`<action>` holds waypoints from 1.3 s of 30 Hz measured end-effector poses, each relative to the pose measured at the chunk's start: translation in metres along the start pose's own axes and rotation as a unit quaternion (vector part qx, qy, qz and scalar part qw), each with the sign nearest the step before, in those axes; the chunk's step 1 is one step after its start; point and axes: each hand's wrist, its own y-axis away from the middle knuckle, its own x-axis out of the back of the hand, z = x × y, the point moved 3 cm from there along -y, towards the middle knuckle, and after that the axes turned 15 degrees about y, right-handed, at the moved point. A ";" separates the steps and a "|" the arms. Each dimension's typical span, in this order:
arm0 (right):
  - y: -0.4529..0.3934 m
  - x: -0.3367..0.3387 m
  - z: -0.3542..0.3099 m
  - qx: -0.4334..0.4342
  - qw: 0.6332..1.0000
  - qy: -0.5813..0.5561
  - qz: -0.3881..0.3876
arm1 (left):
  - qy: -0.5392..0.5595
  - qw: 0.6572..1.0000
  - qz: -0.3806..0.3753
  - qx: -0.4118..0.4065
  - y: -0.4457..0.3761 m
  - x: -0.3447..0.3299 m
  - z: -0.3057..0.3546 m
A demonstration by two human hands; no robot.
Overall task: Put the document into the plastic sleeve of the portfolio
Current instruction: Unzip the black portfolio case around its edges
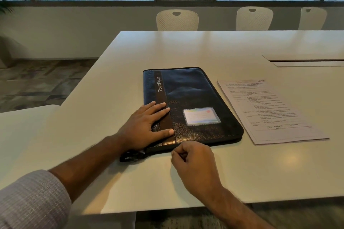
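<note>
Head view is showing a long white table (204, 50) stretching toward the window, and on it the closed portfolio (189, 89) is lying flat, just beyond the person's fingers. The left hand (143, 126) is resting on the cover near its spine, fingers straight and spread, pressing it down. The right hand (193, 160) is sitting at the near edge of the case with its fingers curled tight, and it seems to be pinching something small there; I am guessing the zip pull, but the fingers are hiding it and I cannot tell for sure. A dark looped strap (130, 156) is trailing out from the near corner, just under the left wrist.

The document (268, 109) is lying on the table to the far side of the right-hand fingers, well apart from both hands, close beside the portfolio's long edge without clearly touching it.

From here the case is looking fully closed, so the sleeve inside is not yet reachable. If the right hand is pulling along the zip while the left is pressing too lightly, the portfolio may be sliding sideways and shoving the loose sheets askew, or off their stack. The strap could also be snagging the pull.
</note>
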 end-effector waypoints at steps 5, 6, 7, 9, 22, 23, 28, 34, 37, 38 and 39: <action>0.002 -0.007 -0.011 0.023 1.000 0.001 -0.004 | -0.007 1.000 0.004 0.007 -0.001 -0.001 0.000; 0.002 -0.008 -0.014 0.027 1.000 0.001 -0.001 | -0.008 1.000 0.002 0.009 -0.001 -0.001 0.001; 0.001 -0.009 -0.016 0.029 1.000 0.000 0.000 | -0.010 1.000 -0.002 0.011 -0.001 -0.001 0.001; 0.002 -0.012 -0.019 0.033 0.999 0.000 0.000 | -0.013 1.000 -0.007 0.016 -0.001 -0.002 0.002; 0.000 -0.004 -0.013 0.019 0.999 -0.038 -0.025 | -0.021 0.998 -0.049 0.022 -0.004 0.001 0.000; 0.000 -0.003 -0.010 0.013 0.999 -0.041 -0.027 | -0.022 0.998 -0.052 0.019 -0.004 0.001 -0.001; 0.002 -0.006 -0.014 0.005 0.999 -0.039 -0.030 | -0.026 0.999 -0.027 0.012 -0.002 -0.004 0.003; 0.016 -0.023 -0.039 0.057 0.995 -0.059 -0.052 | -0.026 0.999 -0.034 0.020 -0.001 -0.004 0.006; 0.018 -0.025 -0.039 0.055 0.996 -0.061 -0.043 | -0.028 0.998 -0.042 0.024 -0.001 -0.003 0.006; 0.018 -0.025 -0.037 0.056 0.996 -0.058 -0.043 | -0.027 0.998 -0.044 0.023 -0.001 -0.003 0.006; 0.018 -0.025 -0.036 0.057 0.996 -0.057 -0.042 | -0.025 0.998 -0.045 0.022 -0.001 -0.003 0.006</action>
